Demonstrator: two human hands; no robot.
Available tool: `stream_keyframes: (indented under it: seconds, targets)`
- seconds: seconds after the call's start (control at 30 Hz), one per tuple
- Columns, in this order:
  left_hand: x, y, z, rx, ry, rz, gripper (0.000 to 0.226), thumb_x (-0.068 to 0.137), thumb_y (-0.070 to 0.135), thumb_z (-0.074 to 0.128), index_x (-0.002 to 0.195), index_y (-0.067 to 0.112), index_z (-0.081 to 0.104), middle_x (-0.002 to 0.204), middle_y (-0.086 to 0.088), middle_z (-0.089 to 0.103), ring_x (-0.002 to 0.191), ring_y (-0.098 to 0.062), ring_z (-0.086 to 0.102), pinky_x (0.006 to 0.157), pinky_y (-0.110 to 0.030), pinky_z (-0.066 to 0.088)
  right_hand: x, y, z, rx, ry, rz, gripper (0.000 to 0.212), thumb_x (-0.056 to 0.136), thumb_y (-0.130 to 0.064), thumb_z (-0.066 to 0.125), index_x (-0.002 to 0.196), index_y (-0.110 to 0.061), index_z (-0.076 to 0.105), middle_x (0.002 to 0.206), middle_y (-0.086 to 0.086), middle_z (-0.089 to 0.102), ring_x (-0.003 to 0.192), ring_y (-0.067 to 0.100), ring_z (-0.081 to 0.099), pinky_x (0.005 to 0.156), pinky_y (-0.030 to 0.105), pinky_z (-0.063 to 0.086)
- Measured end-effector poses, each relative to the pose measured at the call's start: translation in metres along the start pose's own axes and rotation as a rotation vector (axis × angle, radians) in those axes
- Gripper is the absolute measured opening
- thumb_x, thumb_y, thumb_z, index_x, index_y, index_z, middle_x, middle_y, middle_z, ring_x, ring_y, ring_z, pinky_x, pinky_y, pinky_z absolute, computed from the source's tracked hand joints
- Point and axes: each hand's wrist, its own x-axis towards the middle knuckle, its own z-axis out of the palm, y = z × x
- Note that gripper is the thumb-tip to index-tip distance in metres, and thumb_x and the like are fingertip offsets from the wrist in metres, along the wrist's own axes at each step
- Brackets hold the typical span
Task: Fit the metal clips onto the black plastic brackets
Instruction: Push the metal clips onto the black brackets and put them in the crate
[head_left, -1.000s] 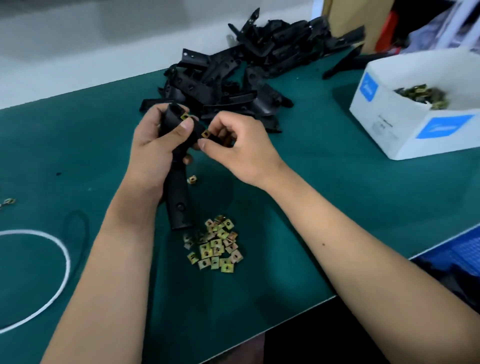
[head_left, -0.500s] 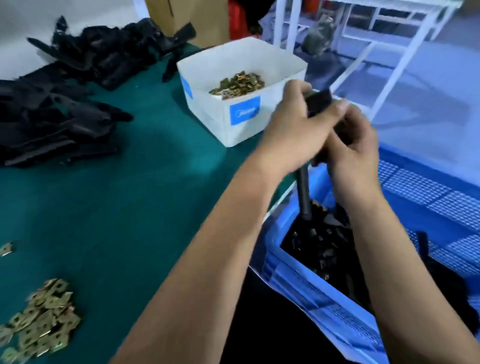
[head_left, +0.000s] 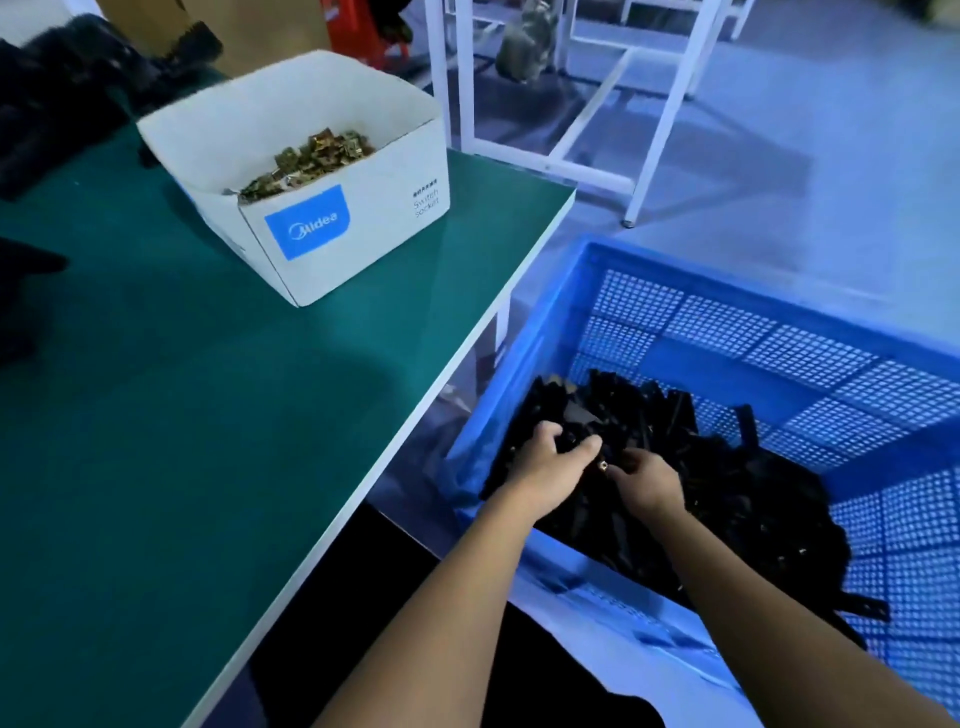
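Note:
Both my hands are low inside the blue crate (head_left: 727, 275), on top of its heap of black plastic brackets (head_left: 727, 478). My left hand (head_left: 545, 462) curls round one black bracket (head_left: 576, 439) lying on the heap. A small metal clip (head_left: 603, 466) shows on that bracket between my hands. My right hand (head_left: 647, 483) holds the same bracket at the clip, fingers curled toward it. The bracket's lower part blends into the heap.
A white cardboard box (head_left: 363, 228) of loose metal clips (head_left: 306, 161) stands on the green table (head_left: 208, 415) near its right edge. More black brackets (head_left: 62, 93) lie at the table's far left. A white table frame (head_left: 670, 104) stands beyond the crate.
Both hands carried the clipped bracket from the table, off to the right, and lowered it into the blue crate onto the heap. The view swung right with them.

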Motion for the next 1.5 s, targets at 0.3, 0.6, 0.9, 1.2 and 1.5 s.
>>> stream_keyframes:
  seconds: [0.3,0.6,0.9,1.2,1.5]
  targets:
    - [-0.022,0.060,-0.033,0.091,0.363,0.448,0.036,0.095,0.034,0.069,0.125,0.017,0.060,0.120,0.000,0.070,0.095,-0.018,0.069,0.094,-0.035,0.054,-0.010,-0.086,-0.037,0.180,0.229,-0.221,0.016,0.092,-0.022,0.069,0.102,-0.013,0.078,0.098,0.007,0.078,0.101,0.027,0.071,0.082,0.028,0.049]
    - [-0.115,0.148,-0.128,-0.110,0.826,1.070,0.003,0.090,0.011,0.064,0.092,0.010,0.066,0.082,0.012,0.069,0.077,-0.006,0.067,0.073,-0.032,0.057,-0.124,-0.247,-0.100,0.331,0.408,-0.961,0.011,0.088,-0.018,0.063,0.079,-0.023,0.066,0.059,0.005,0.063,0.056,0.012,0.050,0.051,0.020,0.036]
    - [-0.191,0.059,-0.271,-0.258,1.224,0.775,0.007,0.084,0.014,0.061,0.081,0.019,0.066,0.081,0.006,0.073,0.081,-0.013,0.071,0.080,-0.039,0.057,-0.237,-0.378,0.002,0.018,-0.028,-1.263,0.014,0.076,-0.015,0.055,0.080,-0.016,0.067,0.067,0.006,0.067,0.064,0.032,0.065,0.047,0.038,0.046]
    - [-0.308,-0.117,-0.383,-0.308,1.661,0.436,0.011,0.093,0.019,0.059,0.086,0.017,0.066,0.074,0.003,0.071,0.064,-0.015,0.064,0.061,-0.036,0.054,-0.343,-0.445,0.137,-0.336,-0.158,-1.777,0.019,0.092,-0.018,0.066,0.110,-0.011,0.070,0.112,0.009,0.055,0.115,0.033,0.047,0.092,0.039,0.047]
    - [-0.339,-0.174,-0.414,-0.578,1.834,0.380,0.020,0.089,0.009,0.056,0.073,0.020,0.061,0.066,-0.001,0.065,0.057,-0.023,0.054,0.048,-0.027,0.044,-0.389,-0.499,0.193,-0.453,0.232,-1.666,0.071,0.075,-0.016,0.080,0.139,-0.014,0.049,0.151,0.021,0.034,0.143,0.042,0.026,0.115,0.058,0.027]
